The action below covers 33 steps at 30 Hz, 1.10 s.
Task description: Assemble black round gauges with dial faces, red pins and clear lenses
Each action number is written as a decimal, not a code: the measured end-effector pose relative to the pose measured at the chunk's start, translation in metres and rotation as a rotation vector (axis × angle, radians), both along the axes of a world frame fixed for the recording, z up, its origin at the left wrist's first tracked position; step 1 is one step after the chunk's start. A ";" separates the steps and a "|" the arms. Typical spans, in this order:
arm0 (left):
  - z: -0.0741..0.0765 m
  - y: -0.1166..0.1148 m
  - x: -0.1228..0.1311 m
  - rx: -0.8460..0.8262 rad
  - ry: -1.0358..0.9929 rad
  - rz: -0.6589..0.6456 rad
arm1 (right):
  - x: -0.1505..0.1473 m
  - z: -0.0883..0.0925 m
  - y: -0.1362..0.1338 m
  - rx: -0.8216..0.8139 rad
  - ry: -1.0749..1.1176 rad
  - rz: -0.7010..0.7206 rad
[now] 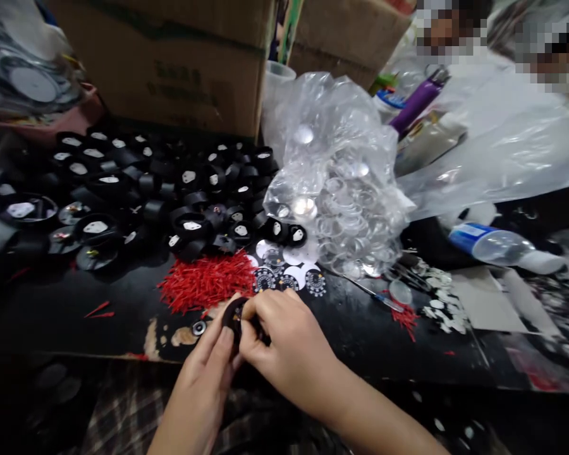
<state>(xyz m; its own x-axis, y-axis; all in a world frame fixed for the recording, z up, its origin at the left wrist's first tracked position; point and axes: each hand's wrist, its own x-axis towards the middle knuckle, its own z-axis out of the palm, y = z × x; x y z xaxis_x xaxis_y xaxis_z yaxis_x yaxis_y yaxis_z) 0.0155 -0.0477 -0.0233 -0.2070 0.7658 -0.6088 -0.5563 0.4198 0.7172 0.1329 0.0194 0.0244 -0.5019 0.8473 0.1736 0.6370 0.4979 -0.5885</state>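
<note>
Near the front edge of the black table, my left hand (213, 357) is wrapped round a small round black watch-like piece (232, 316), holding it tilted. My right hand (282, 335) touches the same piece from the right, thumb and forefinger pinched at its face; whatever sits between those fingertips is too small to make out. Just beyond the hands lies a heap of thin red pieces (206, 281). Beside it are printed black and white discs (289, 278). A small metal ring (199, 328) rests left of my left hand.
Many black strapped pieces (146, 189) cover the back left, before a cardboard box (171, 63). A plastic bag of clear discs (351, 215) stands at centre right. Further right are tweezers (379, 297), white pieces (443, 303), a plastic bottle (502, 246) and a purple bottle (420, 101). People sit beyond.
</note>
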 end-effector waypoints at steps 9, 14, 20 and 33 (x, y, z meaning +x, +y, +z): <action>-0.002 0.012 0.001 0.095 -0.030 0.011 | 0.104 -0.015 0.055 0.067 -0.128 -0.525; -0.001 0.016 0.009 0.136 -0.112 -0.009 | 0.134 -0.026 0.065 0.008 -0.180 -0.594; 0.005 0.021 0.013 0.111 -0.286 -0.080 | 0.092 -0.012 0.036 -0.309 0.186 -0.334; 0.003 0.008 0.007 0.355 0.091 -0.313 | 0.019 -0.008 0.010 -0.134 0.121 -0.053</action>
